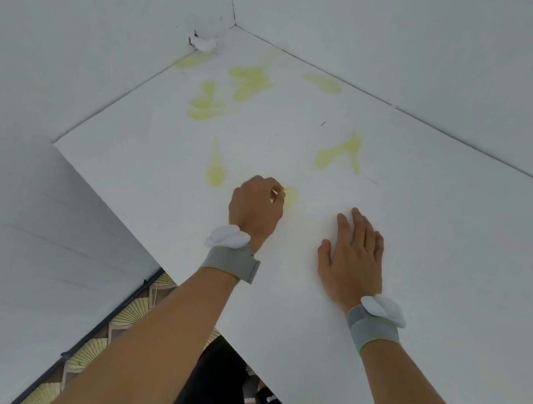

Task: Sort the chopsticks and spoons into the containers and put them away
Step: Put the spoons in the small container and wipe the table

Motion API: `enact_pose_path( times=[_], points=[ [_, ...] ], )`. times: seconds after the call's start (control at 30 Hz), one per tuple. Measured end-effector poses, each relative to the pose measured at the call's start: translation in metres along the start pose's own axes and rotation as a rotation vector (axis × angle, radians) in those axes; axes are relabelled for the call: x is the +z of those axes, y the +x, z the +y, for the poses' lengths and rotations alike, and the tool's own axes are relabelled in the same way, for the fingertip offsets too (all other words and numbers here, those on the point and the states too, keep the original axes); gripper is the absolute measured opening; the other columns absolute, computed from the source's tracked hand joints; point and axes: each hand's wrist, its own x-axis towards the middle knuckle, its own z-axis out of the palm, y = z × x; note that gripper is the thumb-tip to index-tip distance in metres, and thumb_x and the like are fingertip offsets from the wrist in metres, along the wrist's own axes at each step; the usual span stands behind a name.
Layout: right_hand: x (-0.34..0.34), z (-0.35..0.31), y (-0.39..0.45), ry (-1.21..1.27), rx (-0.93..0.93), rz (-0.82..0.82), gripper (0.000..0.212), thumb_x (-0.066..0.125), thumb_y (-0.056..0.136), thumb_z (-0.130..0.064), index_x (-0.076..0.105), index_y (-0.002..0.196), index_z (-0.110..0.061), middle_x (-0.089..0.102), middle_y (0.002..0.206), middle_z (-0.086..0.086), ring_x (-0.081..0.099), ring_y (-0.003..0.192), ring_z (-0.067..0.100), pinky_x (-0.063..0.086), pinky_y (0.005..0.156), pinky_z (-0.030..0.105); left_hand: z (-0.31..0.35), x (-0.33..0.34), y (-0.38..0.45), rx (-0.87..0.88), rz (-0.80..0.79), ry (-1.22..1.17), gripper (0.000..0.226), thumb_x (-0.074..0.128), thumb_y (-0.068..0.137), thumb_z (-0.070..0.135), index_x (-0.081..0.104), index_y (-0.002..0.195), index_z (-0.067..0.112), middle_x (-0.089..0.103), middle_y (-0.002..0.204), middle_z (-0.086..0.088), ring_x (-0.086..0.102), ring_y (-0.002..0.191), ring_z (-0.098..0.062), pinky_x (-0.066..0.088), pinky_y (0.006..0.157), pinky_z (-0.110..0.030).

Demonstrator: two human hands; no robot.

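Head cam: your left hand point(256, 205) is curled into a fist on the white counter point(444, 228), fingers tucked round sth small and white, can't tell what or which way it points. Your right hand point(352, 254) lies flat, fingers straight, palm down. Yellow stains point(247, 79) further back

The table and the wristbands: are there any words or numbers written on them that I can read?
None. No words, numbers or signs can be read anywhere.
The table has only yellow stains, no writing.
The grey bands on the left wrist and right wrist show no label.
The white walls are blank.
The patterned floor has fan shapes, no letters.
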Motion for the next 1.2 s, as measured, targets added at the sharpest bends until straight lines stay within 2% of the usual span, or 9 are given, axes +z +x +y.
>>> enact_pose_path(
  times=[0.1, 0.23, 0.33, 0.4, 0.53, 0.8, 0.97, 1.1, 1.2],
  points=[
    [0.000, 0.001, 0.001, 0.001, 0.000, 0.017, 0.062, 0.034, 0.094, -0.040, 0.043, 0.147, -0.009, 0.034, 0.159, 0.016, 0.032, 0.145, 0.036, 0.024, 0.120, 0.054, -0.010, -0.008, 0.020, -0.005, 0.010, 0.040, 0.017, 0.061, 0.095, 0.027, 0.076, 0.096, 0.019, 0.068, 0.102, -0.005, 0.063, 0.093, -0.027, 0.050, 0.086, -0.044],
    [0.001, 0.000, 0.003, 0.003, -0.002, 0.018, 0.062, 0.033, 0.094, -0.040, 0.042, 0.148, -0.010, 0.033, 0.160, 0.016, 0.030, 0.146, 0.035, 0.021, 0.121, 0.052, -0.017, -0.005, 0.033, -0.038, -0.092, 0.131, 0.014, 0.064, 0.093, 0.031, 0.076, 0.093, 0.025, 0.064, 0.112, -0.006, 0.061, 0.100, -0.027, 0.045, 0.090, -0.039],
    [0.001, -0.001, 0.002, 0.006, -0.002, 0.027, 0.062, 0.033, 0.094, -0.040, 0.041, 0.148, -0.010, 0.033, 0.160, 0.016, 0.030, 0.147, 0.035, 0.021, 0.122, 0.051, -0.018, 0.000, 0.031, -0.055, -0.148, 0.090, 0.009, 0.066, 0.091, 0.030, 0.072, 0.095, 0.026, 0.065, 0.102, 0.001, 0.063, 0.097, -0.024, 0.049, 0.086, -0.037],
    [0.002, 0.000, 0.001, 0.005, 0.003, 0.023, 0.062, 0.035, 0.095, -0.040, 0.041, 0.149, -0.010, 0.033, 0.161, 0.015, 0.029, 0.147, 0.034, 0.020, 0.122, 0.050, -0.017, 0.003, 0.029, -0.065, -0.183, 0.042, 0.014, 0.067, 0.090, 0.029, 0.068, 0.103, 0.024, 0.064, 0.094, 0.004, 0.064, 0.092, -0.024, 0.051, 0.085, -0.039],
    [0.004, 0.002, 0.000, 0.016, 0.002, 0.032, 0.064, 0.034, 0.095, -0.042, 0.041, 0.149, -0.009, 0.032, 0.161, 0.015, 0.030, 0.147, 0.035, 0.020, 0.122, 0.051, -0.012, 0.009, 0.028, -0.034, -0.219, 0.081, 0.014, 0.065, 0.092, 0.030, 0.071, 0.102, 0.024, 0.071, 0.100, 0.001, 0.066, 0.093, -0.024, 0.053, 0.088, -0.041],
    [0.007, 0.004, 0.002, 0.040, 0.014, 0.030, 0.065, 0.034, 0.094, -0.044, 0.042, 0.149, -0.011, 0.032, 0.161, 0.013, 0.031, 0.147, 0.033, 0.021, 0.122, 0.049, 0.013, 0.010, 0.048, -0.065, -0.184, -0.083, 0.005, 0.067, 0.087, 0.029, 0.069, 0.086, 0.024, 0.071, 0.089, 0.003, 0.066, 0.081, -0.019, 0.053, 0.070, -0.031],
    [0.001, 0.006, 0.019, 0.091, 0.033, 0.081, 0.043, 0.048, 0.093, -0.034, 0.053, 0.131, -0.014, 0.046, 0.144, 0.010, 0.044, 0.128, 0.032, 0.032, 0.110, 0.045, 0.043, 0.018, 0.069, -0.078, -0.137, -0.190, 0.006, 0.068, 0.086, 0.027, 0.070, 0.086, 0.022, 0.071, 0.086, 0.003, 0.066, 0.079, -0.018, 0.051, 0.068, -0.028],
    [-0.009, 0.005, 0.039, 0.289, 0.074, 0.162, 0.025, 0.052, 0.097, -0.021, 0.057, 0.121, -0.014, 0.055, 0.122, 0.005, 0.051, 0.110, 0.027, 0.042, 0.096, 0.040, 0.063, 0.027, 0.078, -0.156, -0.069, -0.351, 0.007, 0.070, 0.084, 0.024, 0.072, 0.086, 0.018, 0.071, 0.081, 0.004, 0.067, 0.078, -0.016, 0.053, 0.069, -0.028],
    [-0.030, -0.002, 0.063, 0.840, 0.282, 0.169, 0.022, 0.043, 0.106, -0.020, 0.058, 0.122, -0.017, 0.060, 0.119, -0.001, 0.057, 0.104, 0.019, 0.047, 0.094, 0.036, 0.076, 0.032, 0.075, -0.159, -0.085, -0.487, 0.009, 0.076, 0.083, 0.023, 0.075, 0.085, 0.014, 0.072, 0.075, 0.005, 0.067, 0.072, -0.012, 0.053, 0.069, -0.025]
  ],
)
